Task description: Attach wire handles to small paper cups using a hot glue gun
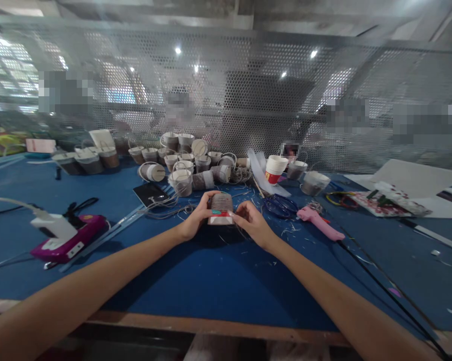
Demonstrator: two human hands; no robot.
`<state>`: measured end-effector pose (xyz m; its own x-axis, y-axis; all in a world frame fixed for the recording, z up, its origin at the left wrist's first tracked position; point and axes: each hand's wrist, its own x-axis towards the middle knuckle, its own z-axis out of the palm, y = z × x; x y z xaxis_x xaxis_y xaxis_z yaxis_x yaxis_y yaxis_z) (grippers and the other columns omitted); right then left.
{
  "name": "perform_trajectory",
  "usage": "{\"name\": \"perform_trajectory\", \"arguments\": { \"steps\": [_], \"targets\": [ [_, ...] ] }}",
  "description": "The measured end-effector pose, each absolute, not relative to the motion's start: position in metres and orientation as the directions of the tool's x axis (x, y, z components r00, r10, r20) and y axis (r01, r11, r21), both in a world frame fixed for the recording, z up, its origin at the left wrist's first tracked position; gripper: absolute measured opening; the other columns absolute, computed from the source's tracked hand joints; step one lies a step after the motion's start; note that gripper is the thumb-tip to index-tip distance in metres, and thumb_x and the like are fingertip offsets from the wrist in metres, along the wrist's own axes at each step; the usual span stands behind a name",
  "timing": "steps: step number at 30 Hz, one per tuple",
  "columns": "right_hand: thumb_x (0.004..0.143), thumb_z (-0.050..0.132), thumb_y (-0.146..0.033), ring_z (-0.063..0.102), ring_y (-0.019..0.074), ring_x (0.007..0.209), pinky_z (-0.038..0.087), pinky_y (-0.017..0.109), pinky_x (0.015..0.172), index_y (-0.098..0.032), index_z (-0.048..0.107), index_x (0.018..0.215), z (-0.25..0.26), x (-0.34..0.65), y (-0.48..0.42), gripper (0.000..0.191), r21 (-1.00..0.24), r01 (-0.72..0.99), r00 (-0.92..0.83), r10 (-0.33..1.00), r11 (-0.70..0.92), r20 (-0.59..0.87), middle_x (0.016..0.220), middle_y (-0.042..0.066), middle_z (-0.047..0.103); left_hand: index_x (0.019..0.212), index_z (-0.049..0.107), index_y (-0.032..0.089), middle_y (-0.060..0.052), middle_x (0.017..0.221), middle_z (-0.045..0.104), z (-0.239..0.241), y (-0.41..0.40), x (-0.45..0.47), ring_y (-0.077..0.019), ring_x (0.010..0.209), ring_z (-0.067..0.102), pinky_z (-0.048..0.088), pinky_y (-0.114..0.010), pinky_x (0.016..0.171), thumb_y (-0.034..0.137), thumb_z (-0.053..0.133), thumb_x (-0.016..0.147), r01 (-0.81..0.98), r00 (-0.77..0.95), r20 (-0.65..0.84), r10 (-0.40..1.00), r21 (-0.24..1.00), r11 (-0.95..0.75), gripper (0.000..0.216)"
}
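A paper cup (221, 219) is held up over the middle of the blue table. Grey-brown cord (222, 202) winds round most of it, and a red and white band shows at the end nearest me. My left hand (198, 215) grips the cup from the left, thumb along its near side. On the other side, the fingers of my right hand (251, 220) pinch close to the cup's edge, where a thin strand of cord hangs below them. Just what the right fingertips hold is partly hidden.
Several cord-wrapped cups with handles (181, 181) crowd the back, beside stacked plain paper cups (275, 168). At right lies a pink glue gun (319, 224) with a black cable. A purple power strip (70, 243) is at left, and a dark phone (150, 193) lies behind my left hand.
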<state>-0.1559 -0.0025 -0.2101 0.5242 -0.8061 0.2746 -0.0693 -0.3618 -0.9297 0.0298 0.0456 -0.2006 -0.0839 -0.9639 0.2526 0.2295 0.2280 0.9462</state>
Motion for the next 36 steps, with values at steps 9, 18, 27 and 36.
{"name": "perform_trajectory", "arguments": {
  "steps": [9,18,27,36],
  "targets": [
    [0.075,0.062,-0.045,0.045,0.0132,0.067,0.037,0.029,0.063,-0.022,0.044,0.084,-0.203,-0.157,0.003,0.031,-0.916,-0.088,0.549,-0.786,-0.392,0.284,0.077,-0.002,0.048,0.117,0.044,0.02,-0.006,0.111,0.056,-0.199,0.048,0.03,-0.0256,0.105,0.052,0.04,-0.041,0.094,0.024,0.058,0.065,0.231,-0.098,0.242,-0.965,0.949,0.214,0.054],
    [0.077,0.06,-0.046,0.045,0.0136,0.067,0.038,0.029,0.064,-0.022,0.044,0.083,-0.203,-0.158,0.003,0.029,-0.898,-0.145,0.54,-0.793,-0.416,0.28,0.076,-0.002,0.047,0.118,0.042,0.023,-0.004,0.116,0.056,-0.203,0.044,0.033,-0.0228,0.112,0.049,0.037,-0.037,0.097,0.022,0.06,0.076,0.11,-0.112,0.271,-0.956,0.959,0.259,0.046],
    [0.077,0.059,-0.049,0.046,0.0141,0.069,0.039,0.029,0.065,-0.022,0.044,0.084,-0.204,-0.158,0.002,0.03,-0.914,-0.11,0.554,-0.788,-0.39,0.27,0.077,-0.001,0.047,0.12,0.042,0.024,-0.004,0.115,0.056,-0.206,0.044,0.035,-0.0232,0.111,0.05,0.038,-0.037,0.094,0.02,0.059,0.072,0.143,-0.131,0.281,-0.951,0.954,0.263,0.051],
    [0.079,0.055,-0.045,0.045,0.0144,0.071,0.038,0.03,0.068,-0.022,0.044,0.083,-0.201,-0.16,0.004,0.026,-0.934,-0.076,0.584,-0.775,-0.349,0.242,0.076,-0.002,0.044,0.117,0.042,0.019,-0.007,0.111,0.055,-0.194,0.05,0.029,-0.0269,0.108,0.05,0.037,-0.043,0.097,0.025,0.056,0.063,0.263,-0.119,0.235,-0.965,0.944,0.198,0.056]
  ]
}}
